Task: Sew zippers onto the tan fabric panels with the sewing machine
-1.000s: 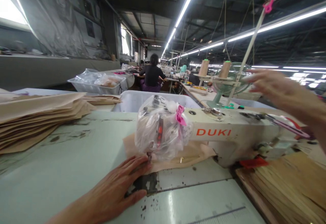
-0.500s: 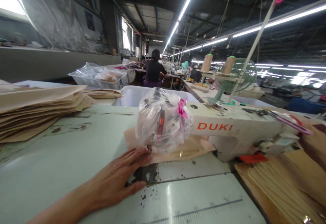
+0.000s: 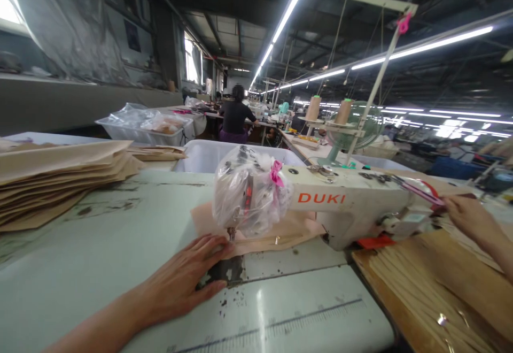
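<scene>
My left hand (image 3: 188, 275) lies palm down, fingers stretched out and thumb apart. Its fingertips rest on the edge of a beige fabric piece (image 3: 256, 246), right beside the presser foot (image 3: 231, 233). This piece lies under the head of a white sewing machine (image 3: 320, 200), which is wrapped in clear plastic tied with a pink ribbon (image 3: 276, 173). A small metal fitting (image 3: 277, 240) shows on the piece. At the machine's right end, my right hand (image 3: 468, 216) reaches to the handwheel side, by a pink-edged slim tool (image 3: 420, 192). Its fingertips are hidden, so its grip is unclear.
Stacked beige pieces (image 3: 60, 182) lie at left. More beige pieces with metal fittings (image 3: 425, 283) lie on a wooden board at right. Behind the machine are a white bin (image 3: 200, 152), thread cones (image 3: 313, 108) and a green fan (image 3: 340, 139). A person (image 3: 236, 115) sits farther back.
The view has turned slightly right, so more of my right hand and the board shows. My left hand stays by the presser foot, and the fabric looks unmoved.
</scene>
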Demonstrator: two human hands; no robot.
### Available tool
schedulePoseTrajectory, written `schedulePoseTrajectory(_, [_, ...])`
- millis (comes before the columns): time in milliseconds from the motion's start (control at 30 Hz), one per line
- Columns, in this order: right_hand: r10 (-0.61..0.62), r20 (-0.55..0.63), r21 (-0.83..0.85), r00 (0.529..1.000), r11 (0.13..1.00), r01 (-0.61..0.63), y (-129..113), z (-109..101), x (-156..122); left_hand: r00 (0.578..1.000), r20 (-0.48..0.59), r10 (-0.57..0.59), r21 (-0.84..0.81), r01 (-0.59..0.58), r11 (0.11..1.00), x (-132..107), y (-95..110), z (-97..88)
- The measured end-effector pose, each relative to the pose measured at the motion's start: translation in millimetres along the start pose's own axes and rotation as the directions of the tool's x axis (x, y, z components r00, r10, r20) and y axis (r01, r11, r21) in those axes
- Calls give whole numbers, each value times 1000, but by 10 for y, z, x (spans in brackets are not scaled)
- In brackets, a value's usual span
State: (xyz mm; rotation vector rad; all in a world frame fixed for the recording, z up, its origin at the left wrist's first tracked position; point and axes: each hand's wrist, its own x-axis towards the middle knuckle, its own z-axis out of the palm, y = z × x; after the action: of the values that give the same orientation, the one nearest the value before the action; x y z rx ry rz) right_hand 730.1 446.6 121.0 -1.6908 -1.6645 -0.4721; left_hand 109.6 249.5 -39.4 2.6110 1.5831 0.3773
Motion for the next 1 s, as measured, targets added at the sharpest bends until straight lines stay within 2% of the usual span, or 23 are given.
schedulePoseTrajectory(33, [37, -113, -55, 993, 998, -44, -221, -117, -53, 1000, 2, 0, 0, 0, 1000, -3, 2, 4])
schedulePoseTrajectory(67, [37, -282, -80, 959, 995, -62, -514, -211, -179, 1000, 1, -2, -2, 2, 1000, -6, 6, 9])
schedulePoseTrajectory(100, [-2, -454, -36, 891, 999, -17, -870, -269, -379, 1000, -5, -4, -4, 4, 1000, -9, 9, 15])
schedulePoseTrajectory(133, [-61, -508, 33, 859, 995, 90, -1271, -279, -641, 1000, -15, -4, -6, 4, 1000, -12, 13, 23])
schedulePoseTrajectory(167, [-160, -432, 137, 887, 961, 240, -1693, -235, -942, 1000, -30, -3, -8, 2, 1000, -14, 16, 34])
schedulePoseTrajectory(200, [-349, -228, 307, 909, 860, 407, -2107, -138, -1255, 999, -50, 0, -7, -1, 1000, -16, 18, 46])
schedulePoseTrajectory(233, [-586, -19, 511, 810, 690, 512, -2487, 7, -1547, 997, -73, 1, 0, -1, 1000, -17, 17, 60])
schedulePoseTrajectory(267, [-721, 57, 647, 691, 553, 524, -2811, 185, -1793, 996, -88, 3, 13, -2, 1000, -17, 14, 75])
schedulePoseTrajectory(300, [-790, 143, 712, 596, 500, 492, -3066, 379, -1977, 995, -97, 5, 31, -2, 1000, -16, 10, 89])
schedulePoseTrajectory(367, [-849, 179, 752, 497, 444, 488, -3362, 752, -2143, 995, -99, 6, 79, 2, 997, -13, -3, 111])
schedulePoseTrajectory(433, [-882, 193, 752, 430, 415, 513, -3442, 1024, -2120, 995, -100, 9, 128, 4, 992, -12, -11, 116])
schedulePoseTrajectory(500, [-899, 193, 740, 394, 397, 543, -3427, 1176, -2044, 993, -114, 25, 167, -6, 986, -14, -9, 100])
schedulePoseTrajectory(700, [-886, 173, 725, 429, 410, 553, -3395, 1292, -2079, 971, -203, 125, 190, -87, 978, 22, 64, -1])
schedulePoseTrajectory(833, [-886, 197, 719, 420, 422, 553, -3398, 1317, -2114, 946, -287, 152, 158, -110, 981, 84, 90, -9])
schedulePoseTrajectory(1000, [-870, 243, 702, 428, 462, 542, -3389, 1312, -2093, 949, -268, 164, 136, -131, 982, 111, 52, 16])
